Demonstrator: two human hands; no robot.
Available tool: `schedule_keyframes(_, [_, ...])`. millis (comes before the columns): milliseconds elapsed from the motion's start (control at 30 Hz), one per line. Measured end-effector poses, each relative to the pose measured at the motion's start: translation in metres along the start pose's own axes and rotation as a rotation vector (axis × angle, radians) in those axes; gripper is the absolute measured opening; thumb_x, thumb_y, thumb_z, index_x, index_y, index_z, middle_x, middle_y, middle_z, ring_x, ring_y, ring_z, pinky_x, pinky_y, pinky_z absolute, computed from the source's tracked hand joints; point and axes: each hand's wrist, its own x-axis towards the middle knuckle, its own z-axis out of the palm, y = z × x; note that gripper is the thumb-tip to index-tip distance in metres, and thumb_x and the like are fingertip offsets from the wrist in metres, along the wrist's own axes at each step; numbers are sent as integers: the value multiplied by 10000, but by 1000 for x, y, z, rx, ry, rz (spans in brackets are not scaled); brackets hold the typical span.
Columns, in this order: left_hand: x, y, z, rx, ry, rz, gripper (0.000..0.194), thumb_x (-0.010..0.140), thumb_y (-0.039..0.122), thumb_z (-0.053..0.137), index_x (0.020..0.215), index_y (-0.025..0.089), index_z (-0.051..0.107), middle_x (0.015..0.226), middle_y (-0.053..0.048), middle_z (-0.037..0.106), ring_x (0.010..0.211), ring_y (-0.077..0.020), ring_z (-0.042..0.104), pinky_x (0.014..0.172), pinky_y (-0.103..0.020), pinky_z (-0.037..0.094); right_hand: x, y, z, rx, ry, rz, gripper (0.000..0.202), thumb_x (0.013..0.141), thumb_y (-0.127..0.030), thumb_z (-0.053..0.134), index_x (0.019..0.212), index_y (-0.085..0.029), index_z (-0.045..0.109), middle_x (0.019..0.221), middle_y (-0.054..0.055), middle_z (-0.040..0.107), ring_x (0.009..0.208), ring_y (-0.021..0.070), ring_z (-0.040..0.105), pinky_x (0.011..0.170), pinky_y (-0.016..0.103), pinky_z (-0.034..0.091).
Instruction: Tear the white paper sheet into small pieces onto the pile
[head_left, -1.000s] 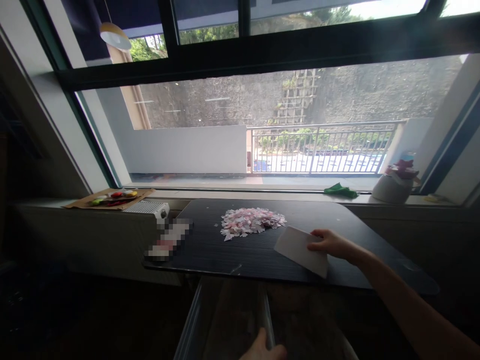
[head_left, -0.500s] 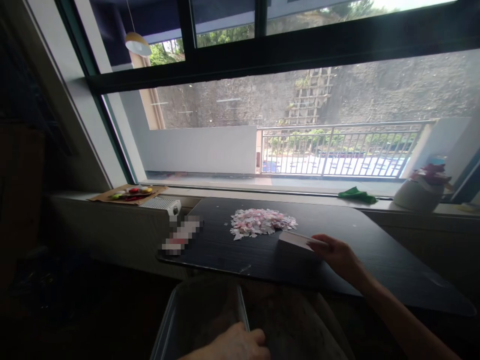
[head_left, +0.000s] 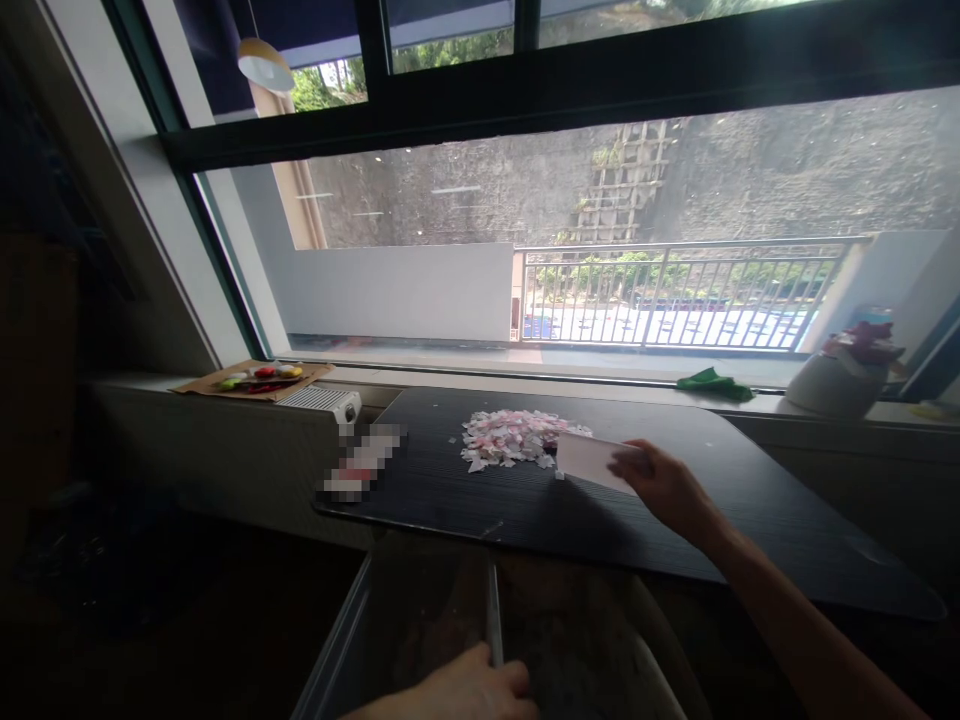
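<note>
My right hand [head_left: 664,485] is closed on one end of a flat, pale rectangular card [head_left: 589,460], held tilted on edge above the dark table. The card's far end stands at the right side of a pile of torn white and pink paper scraps [head_left: 499,440], covering part of it. One small scrap lies just under the card's lower corner. Below the table's front edge, my left hand [head_left: 472,688] grips the right rim of a clear plastic bin [head_left: 493,610]. The inside of the bin is dim.
The dark tabletop [head_left: 450,500] carries a blurred-out item [head_left: 364,465] at its left end. On the windowsill are a brown board with colourful pieces [head_left: 262,376], a green cloth [head_left: 712,384] and a white pot [head_left: 836,385]. A white heater [head_left: 322,402] stands behind the table's left side.
The card has turned from lying low and nearly flat to standing more on edge, its broad face showing. My right hand has risen slightly. The left hand still holds the bin rim.
</note>
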Motion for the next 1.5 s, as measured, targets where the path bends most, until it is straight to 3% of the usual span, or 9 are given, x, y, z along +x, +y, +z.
schedule_keyframes(167, [3, 1, -10, 29, -8, 0, 67, 833, 205, 606, 786, 161, 585, 802, 36, 661, 655, -109, 510, 456, -274, 237, 1, 2, 0, 121, -10, 10, 227, 764, -390, 557, 926, -233, 582, 870, 57, 726, 846, 251, 680, 756, 358, 510])
schedule_keyframes(333, [-1, 2, 2, 56, -23, -19, 163, 844, 252, 594, 707, 171, 561, 714, 37, 622, 611, -109, 480, 455, -280, 221, -11, 4, -7, 208, -6, 52, 248, 733, -415, 605, 888, -222, 593, 816, 45, 720, 773, 224, 670, 675, 320, 524])
schedule_keyframes(600, [2, 1, 19, 78, 19, 10, 135, 847, 205, 590, 714, 184, 573, 724, 38, 605, 581, -92, 422, 541, -282, 248, -5, 25, -8, 252, 96, 284, 207, 709, -357, 588, 853, -211, 571, 781, 34, 688, 730, 203, 654, 609, 284, 517])
schedule_keyframes(733, [6, 3, 9, 80, 45, 21, 144, 861, 244, 580, 735, 173, 576, 707, 36, 602, 597, -100, 442, 551, -292, 249, -8, 29, -6, 382, -2, 336, 196, 674, -333, 617, 818, -204, 586, 785, 34, 695, 738, 206, 659, 625, 295, 533])
schedule_keyframes(900, [9, 5, -1, 97, 34, 23, 151, 851, 232, 595, 716, 167, 572, 669, 40, 602, 582, -107, 438, 519, -296, 239, -14, 19, -6, 495, -146, 373, 207, 620, -299, 672, 783, -187, 611, 760, 37, 700, 702, 197, 654, 607, 286, 524])
schedule_keyframes(1100, [9, 4, 2, 125, 8, -11, 167, 832, 222, 622, 685, 167, 565, 640, 49, 603, 577, -104, 434, 523, -280, 255, -12, 20, -3, 520, -115, 405, 192, 622, -260, 669, 792, -183, 621, 769, 30, 702, 705, 190, 654, 612, 279, 518])
schedule_keyframes(1267, [9, 1, 5, 98, -5, -45, 185, 828, 253, 629, 666, 172, 586, 669, 29, 607, 624, -111, 452, 531, -280, 243, -15, 17, -2, 547, -239, 431, 195, 613, -270, 679, 778, -180, 626, 761, 28, 708, 714, 198, 659, 642, 295, 524])
schedule_keyframes(1500, [2, -3, -24, 44, -7, -34, 150, 798, 278, 660, 661, 224, 633, 724, 3, 584, 706, -142, 458, 533, -288, 224, -26, 4, -12, 607, -322, 461, 208, 598, -260, 699, 771, -174, 622, 768, 30, 711, 690, 179, 656, 642, 285, 517])
